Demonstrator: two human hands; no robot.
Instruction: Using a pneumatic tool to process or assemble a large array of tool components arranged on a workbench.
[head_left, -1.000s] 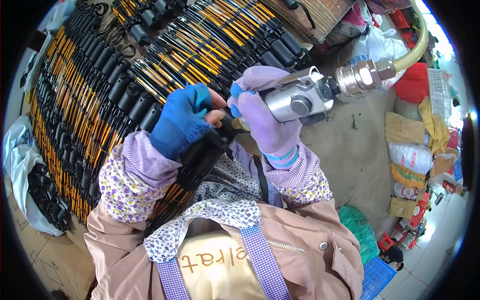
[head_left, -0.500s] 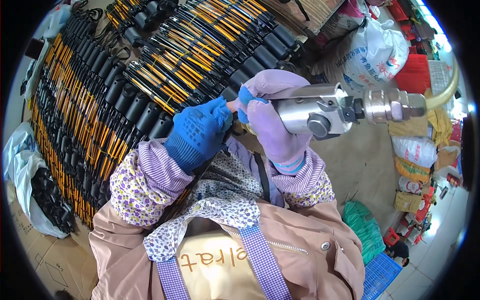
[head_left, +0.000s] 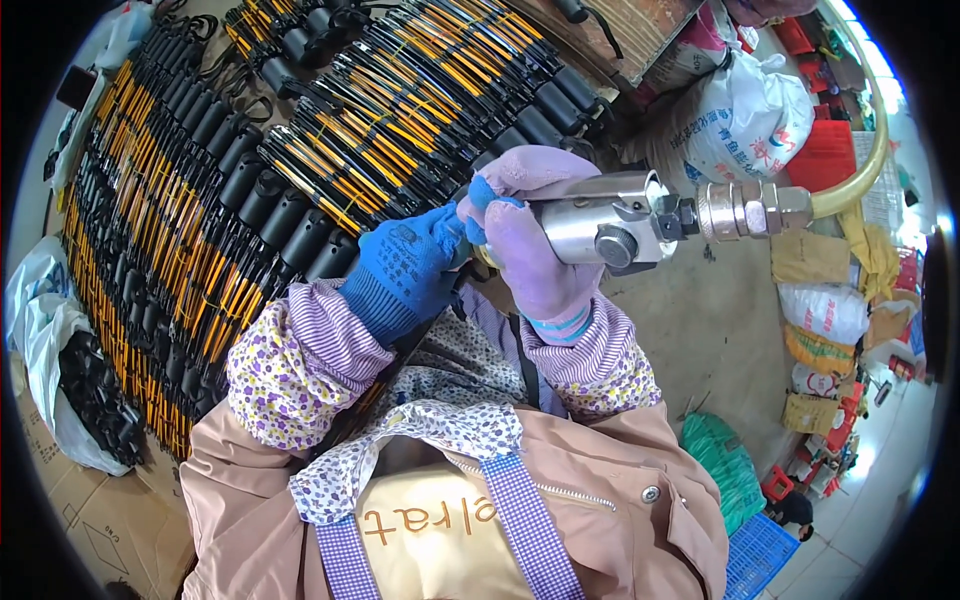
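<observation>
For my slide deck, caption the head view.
Gloved right hand grips a silver air tool; left hand steadies its tip above black-and-orange rods.

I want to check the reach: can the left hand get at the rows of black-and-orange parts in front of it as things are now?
Probably yes. The left hand in its blue glove lies just beside the nearest rows of parts, and nothing stands between them. It is now busy at the nose of the metal tool, so it would need to let go first.

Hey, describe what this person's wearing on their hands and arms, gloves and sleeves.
The left hand wears a blue knit glove with a faint printed mark on its back. The right hand wears a lilac glove with blue fingertips and a teal-striped cuff. Both forearms carry oversleeves of white cloth with small purple and yellow flowers, ending in purple-and-white striped cuffs, over tan jacket sleeves.
</observation>
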